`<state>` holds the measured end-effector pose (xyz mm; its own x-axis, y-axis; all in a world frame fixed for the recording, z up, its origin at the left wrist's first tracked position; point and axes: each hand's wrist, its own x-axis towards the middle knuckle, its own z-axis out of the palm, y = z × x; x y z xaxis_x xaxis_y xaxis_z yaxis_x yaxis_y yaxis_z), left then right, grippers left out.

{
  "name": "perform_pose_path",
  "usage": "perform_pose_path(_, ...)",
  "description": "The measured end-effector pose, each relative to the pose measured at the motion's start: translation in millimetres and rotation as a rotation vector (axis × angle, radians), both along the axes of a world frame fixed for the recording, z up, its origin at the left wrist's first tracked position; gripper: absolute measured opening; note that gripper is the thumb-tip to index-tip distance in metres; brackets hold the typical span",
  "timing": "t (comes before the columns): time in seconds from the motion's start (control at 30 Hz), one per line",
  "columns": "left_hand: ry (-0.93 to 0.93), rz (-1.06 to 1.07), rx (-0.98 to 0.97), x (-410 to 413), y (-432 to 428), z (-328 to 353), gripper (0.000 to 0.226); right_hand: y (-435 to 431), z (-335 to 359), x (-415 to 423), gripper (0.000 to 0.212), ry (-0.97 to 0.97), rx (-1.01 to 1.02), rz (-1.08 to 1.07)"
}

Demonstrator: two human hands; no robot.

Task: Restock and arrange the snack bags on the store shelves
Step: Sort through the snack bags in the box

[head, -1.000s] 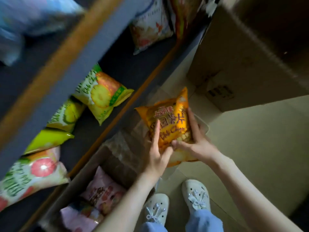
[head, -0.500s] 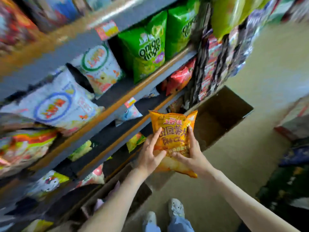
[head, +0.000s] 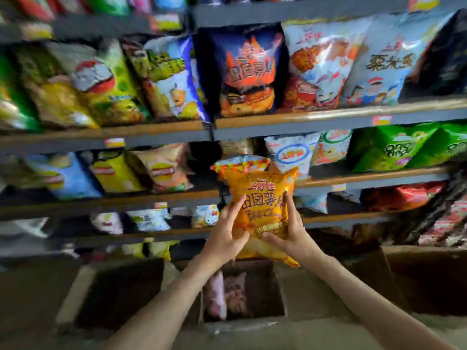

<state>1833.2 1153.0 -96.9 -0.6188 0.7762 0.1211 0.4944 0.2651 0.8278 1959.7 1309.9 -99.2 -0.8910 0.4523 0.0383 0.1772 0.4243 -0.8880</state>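
I hold an orange snack bag [head: 262, 198] upright in both hands, in front of the shelving. My left hand [head: 226, 236] grips its lower left side and my right hand [head: 290, 231] its lower right, thumbs across the front. The bag's top reaches the middle shelf [head: 366, 178], where another orange-edged bag [head: 240, 164] sits just behind it. That shelf also carries white and green bags to the right. The bag's bottom edge hangs below my hands.
Several shelves packed with snack bags fill the view, a dark blue flame-print bag [head: 247, 72] on the upper one. Open cardboard boxes stand on the floor below; the middle box [head: 280, 294] holds pink bags [head: 227, 296]. Another open box [head: 429, 279] is at right.
My view has swung up from the floor box to face the shelves. Both hands have lifted the orange bag from box height to the middle shelf.
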Motion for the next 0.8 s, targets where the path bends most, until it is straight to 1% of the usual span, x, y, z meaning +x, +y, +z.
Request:
perform_pose_path(0.1, 0.073, 0.139, -0.013, -32.8, -89.0, 14.2, 0.078, -71.6, 6.0, -57.5, 0.117, 0.056, 0.011, 0.158)
perform_pose_path(0.2, 0.086, 0.261, -0.017, -62.2, -171.3, 23.4, 0.077, -139.1, 6.8, -110.9, 0.124, 0.103, -0.003, 0.286)
perform_pose_path(0.33, 0.154, 0.416, -0.012, -92.5, -262.7, 31.2, 0.075, -222.2, 14.1, -171.3, 0.127, 0.173, 0.04, 0.448)
perform_pose_path(0.47, 0.191, 0.519, -0.014, -129.0, -342.0, 30.0, 0.089, -294.0, 19.6, -234.3, 0.129, 0.264, 0.051, 0.569)
perform_pose_path(0.63, 0.264, 0.614, -0.048, -194.5, -422.7, 26.5, 0.101, -374.8, 18.7, -323.9, 0.136, 0.228, -0.041, 0.69)
perform_pose_path(0.73, 0.352, 0.661, -0.095, -245.1, -459.5, 19.6, 0.103, -416.1, 6.4, -389.7, 0.141, 0.205, -0.113, 0.712)
perform_pose_path(0.8, 0.384, 0.658, -0.123, -279.1, -479.4, 14.4, 0.106, -440.0, -4.8, -432.3, 0.145, 0.18, -0.182, 0.695)
